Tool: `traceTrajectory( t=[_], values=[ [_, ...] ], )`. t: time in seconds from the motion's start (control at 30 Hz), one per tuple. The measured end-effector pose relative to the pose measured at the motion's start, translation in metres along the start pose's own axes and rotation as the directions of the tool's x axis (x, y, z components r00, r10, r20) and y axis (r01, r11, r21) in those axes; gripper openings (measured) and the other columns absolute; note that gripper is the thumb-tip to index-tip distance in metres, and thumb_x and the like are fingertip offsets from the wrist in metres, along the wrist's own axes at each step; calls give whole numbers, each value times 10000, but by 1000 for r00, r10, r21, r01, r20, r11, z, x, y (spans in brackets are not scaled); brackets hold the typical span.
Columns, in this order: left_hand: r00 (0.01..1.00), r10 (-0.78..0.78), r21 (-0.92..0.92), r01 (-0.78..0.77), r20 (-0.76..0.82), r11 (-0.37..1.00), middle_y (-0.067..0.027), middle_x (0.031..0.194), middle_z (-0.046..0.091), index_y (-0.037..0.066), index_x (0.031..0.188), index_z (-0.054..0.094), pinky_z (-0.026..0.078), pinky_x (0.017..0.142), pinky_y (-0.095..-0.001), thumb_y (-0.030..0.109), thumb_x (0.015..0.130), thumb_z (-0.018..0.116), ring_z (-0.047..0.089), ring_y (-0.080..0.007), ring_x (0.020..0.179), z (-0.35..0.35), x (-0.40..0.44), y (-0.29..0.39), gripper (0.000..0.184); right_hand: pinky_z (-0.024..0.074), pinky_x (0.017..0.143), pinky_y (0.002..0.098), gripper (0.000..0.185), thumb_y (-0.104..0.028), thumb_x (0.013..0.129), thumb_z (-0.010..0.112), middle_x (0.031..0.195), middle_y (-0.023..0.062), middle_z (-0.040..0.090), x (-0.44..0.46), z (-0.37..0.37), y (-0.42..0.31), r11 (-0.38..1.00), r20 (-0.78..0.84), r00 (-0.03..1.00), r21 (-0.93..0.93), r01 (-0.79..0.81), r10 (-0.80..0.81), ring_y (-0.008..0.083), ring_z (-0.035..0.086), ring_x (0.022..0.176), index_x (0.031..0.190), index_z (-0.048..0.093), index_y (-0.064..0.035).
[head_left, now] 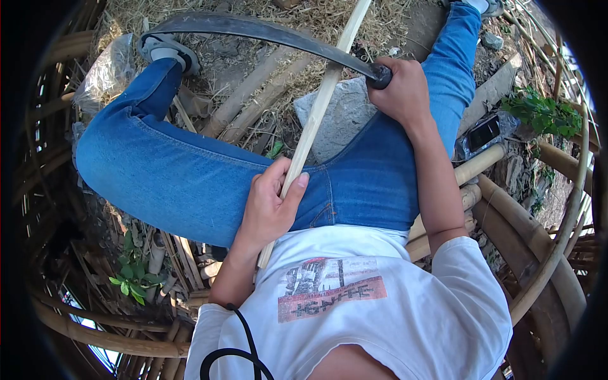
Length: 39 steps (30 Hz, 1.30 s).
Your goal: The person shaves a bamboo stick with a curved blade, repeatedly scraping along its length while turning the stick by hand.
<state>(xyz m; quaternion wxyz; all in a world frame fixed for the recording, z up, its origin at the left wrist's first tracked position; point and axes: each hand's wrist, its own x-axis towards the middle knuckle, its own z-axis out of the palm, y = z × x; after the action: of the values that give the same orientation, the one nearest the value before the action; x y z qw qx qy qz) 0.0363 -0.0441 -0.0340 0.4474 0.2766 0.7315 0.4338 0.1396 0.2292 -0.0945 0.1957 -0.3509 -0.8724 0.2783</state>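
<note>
my left hand (271, 206) closes narrowly around 1 pale wooden strip (316, 114) over my lap; its long axis slants from my waist forward and rightward, past the stone slab (339, 117). my right hand (404, 92) grips the dark handle (379, 76) of 1 curved blade (253, 26), which crosses over the strip and points left.

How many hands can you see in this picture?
2. The left hand holds the pale wooden strip over the lap; the right hand, farther forward, grips the curved knife by its dark handle.
</note>
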Motion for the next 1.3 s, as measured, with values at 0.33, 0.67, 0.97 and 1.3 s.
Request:
traceTrajectory(
  t=[0.33,0.67,0.97,1.3],
  values=[
    [997,-12,68,7,77,998,102,669,399,27,953,566,227,498,-218,147,1048,568,316,20,590,-1,-5,7,153,539,663,459,200,-225,765,700,710,220,667,22,-11,40,993,-135,985,53,-102,108,407,673,691,820,735,-35],
    [991,-60,-160,78,116,984,92,585,348,72,905,483,217,405,-203,282,1104,450,286,2,467,0,2,-7,291,528,621,442,185,-232,784,732,674,188,660,4,-7,8,995,19,1000,98,-14,12,383,670,661,836,741,-55],
    [996,-6,-25,8,92,1000,69,555,359,30,901,520,264,428,-229,304,1111,406,310,-17,474,3,4,2,364,557,656,444,164,-185,734,710,699,171,678,-5,-3,-7,989,106,993,142,31,-47,380,680,682,864,767,-102],
    [998,37,169,-46,53,985,-157,604,485,-4,872,509,353,504,-405,148,1062,469,515,-311,495,3,4,10,247,530,638,439,156,-152,724,687,652,196,635,-3,3,-3,999,70,997,35,22,-24,391,652,638,841,749,-71]
  ],
)
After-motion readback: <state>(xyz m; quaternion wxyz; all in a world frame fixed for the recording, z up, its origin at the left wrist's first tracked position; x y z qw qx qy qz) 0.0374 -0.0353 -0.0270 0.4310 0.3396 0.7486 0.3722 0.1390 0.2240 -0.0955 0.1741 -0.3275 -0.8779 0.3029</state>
